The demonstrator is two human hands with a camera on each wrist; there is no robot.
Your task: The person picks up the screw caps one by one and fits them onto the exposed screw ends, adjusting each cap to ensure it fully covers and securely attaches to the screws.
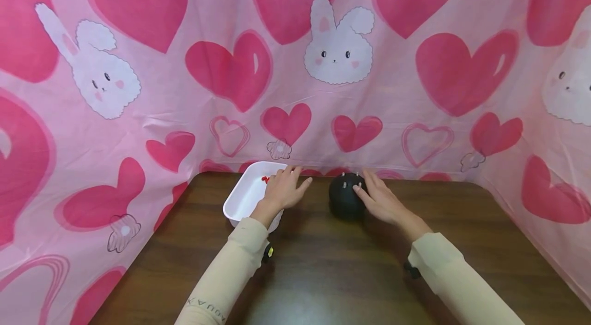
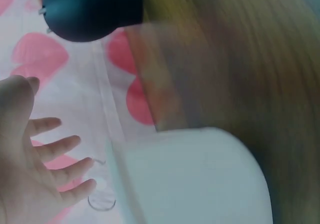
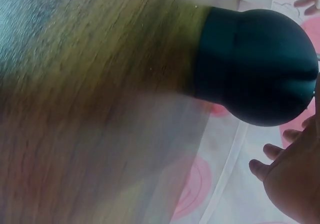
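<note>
On the table stands a black dome-shaped object on a slightly narrower base, with several small metal pegs sticking up from its top. My right hand is at its right side, thumb near the pegs and fingers stretched out along the far side; the right wrist view shows those fingers extended beside the dome. To the left, a white plastic tub has small red pieces inside. Above the tub's right edge hovers my left hand, and its fingers are spread with nothing between them.
The brown wooden table reaches back to a pink cloth printed with hearts and rabbits, which also hangs along both sides. The tub and the dome both stand near the table's back edge, with a gap between them.
</note>
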